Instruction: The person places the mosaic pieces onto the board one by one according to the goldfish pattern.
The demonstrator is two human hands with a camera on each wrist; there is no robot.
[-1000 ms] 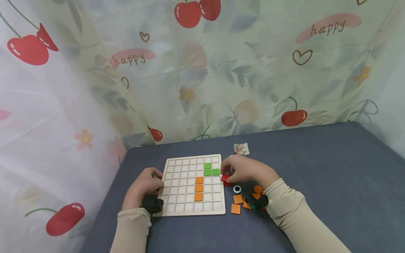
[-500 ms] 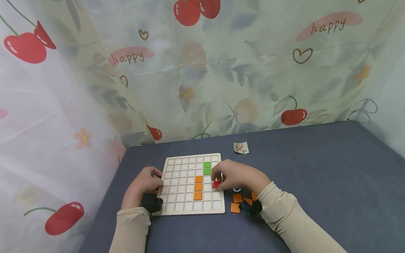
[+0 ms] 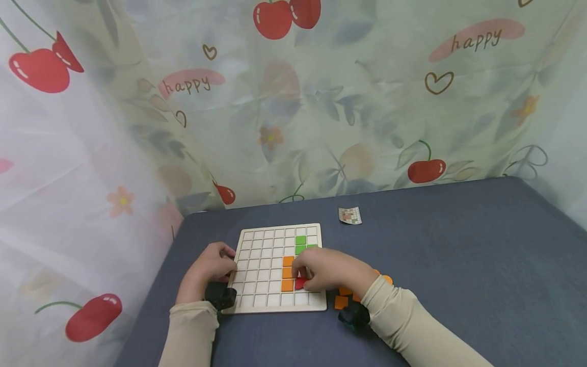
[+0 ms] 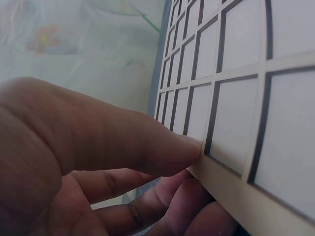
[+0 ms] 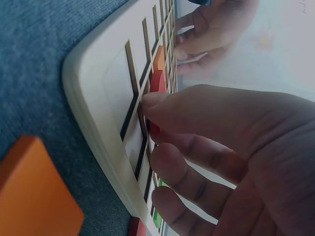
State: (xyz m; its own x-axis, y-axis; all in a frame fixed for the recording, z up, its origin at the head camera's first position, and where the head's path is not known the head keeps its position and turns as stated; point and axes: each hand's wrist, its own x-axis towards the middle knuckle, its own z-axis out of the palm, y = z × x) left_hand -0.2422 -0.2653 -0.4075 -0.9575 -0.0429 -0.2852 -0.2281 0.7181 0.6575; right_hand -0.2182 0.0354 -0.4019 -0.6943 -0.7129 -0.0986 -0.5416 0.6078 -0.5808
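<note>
My right hand (image 3: 332, 267) pinches a red piece (image 3: 300, 283) over the wooden grid board (image 3: 275, 310). The piece shows a curved edge in the right wrist view and sits just right of the lowest of three orange tiles (image 3: 287, 285). Whether it lies fully in its cell cannot be seen. With thumb on the rim and fingers curled at the side and below, my left hand (image 3: 208, 270) grips the board's left edge. Green tiles (image 3: 300, 240) fill cells near the upper right, partly covered by the right hand.
Loose orange pieces (image 3: 341, 302) lie on the dark cloth right of the board, partly under the right wrist. A small printed card (image 3: 350, 215) rests beyond the board. A patterned curtain (image 3: 293, 127) rises behind the table.
My right hand has carried the red piece from beside the board's right edge leftward and nearer, to beside the lowest orange tile. My left hand stays at the board's edge.
</note>
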